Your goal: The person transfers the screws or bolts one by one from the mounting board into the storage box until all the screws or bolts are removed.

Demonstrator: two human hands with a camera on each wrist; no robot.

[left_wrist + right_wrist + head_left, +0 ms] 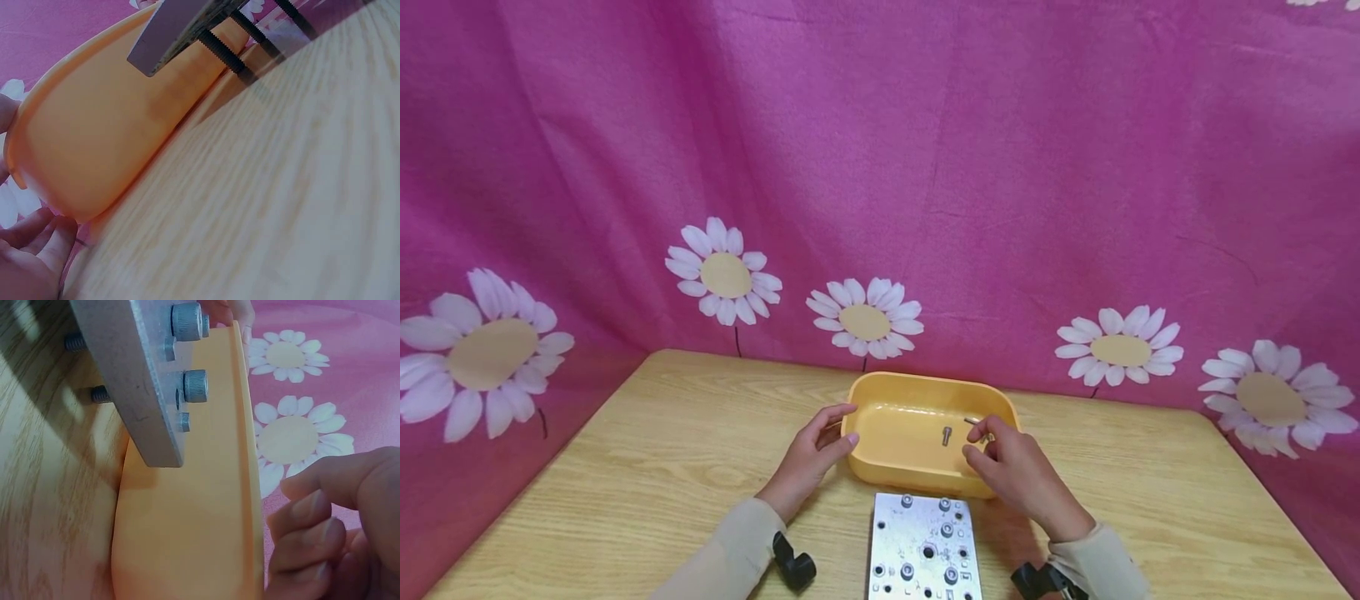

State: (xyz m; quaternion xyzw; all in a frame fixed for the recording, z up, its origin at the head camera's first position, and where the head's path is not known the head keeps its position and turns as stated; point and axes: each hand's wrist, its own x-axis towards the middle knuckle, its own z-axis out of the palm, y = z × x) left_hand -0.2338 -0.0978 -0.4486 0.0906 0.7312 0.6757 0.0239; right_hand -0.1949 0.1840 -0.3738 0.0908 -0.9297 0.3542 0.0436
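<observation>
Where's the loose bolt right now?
In the head view the loose bolt lies on the floor of the yellow tray, right of centre, just left of the right hand and beyond the metal plate.

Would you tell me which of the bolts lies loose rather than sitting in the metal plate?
The lone bolt inside the yellow tray; the others stand in the metal plate.

metal plate (925, 550) cut off, tray (200, 506) blurred

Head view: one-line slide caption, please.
Left hand rests against the yellow tray holding a bolt; right hand pinches a hex key above it, bolted metal plate nearby.
</observation>
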